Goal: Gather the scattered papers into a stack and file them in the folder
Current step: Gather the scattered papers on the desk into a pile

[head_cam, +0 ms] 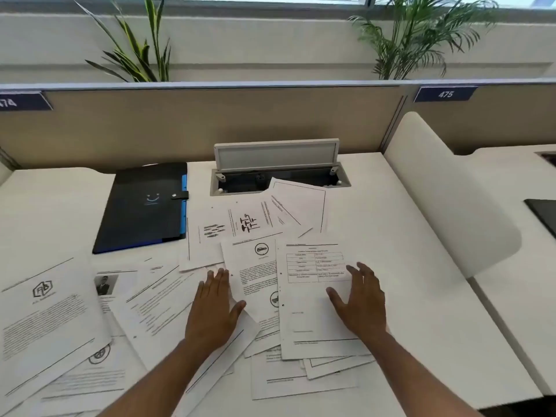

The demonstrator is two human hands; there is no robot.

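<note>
Several printed white papers (168,308) lie scattered and overlapping across the white desk (400,266), from the left edge to the centre. A black folder (141,209) with blue inner tabs and a snap strap lies shut at the back left, apart from both hands. My left hand (215,308) rests flat on the overlapping sheets in the middle, fingers together. My right hand (362,302) lies flat with fingers spread on a sheet with a printed table (313,314). Neither hand grips a sheet.
An open cable hatch (276,173) with a raised lid sits at the desk's back centre, one sheet overlapping its edge. A beige partition (210,124) stands behind, plants beyond it. A white divider panel (451,191) bounds the right side. A dark object (544,215) lies on the neighbouring desk.
</note>
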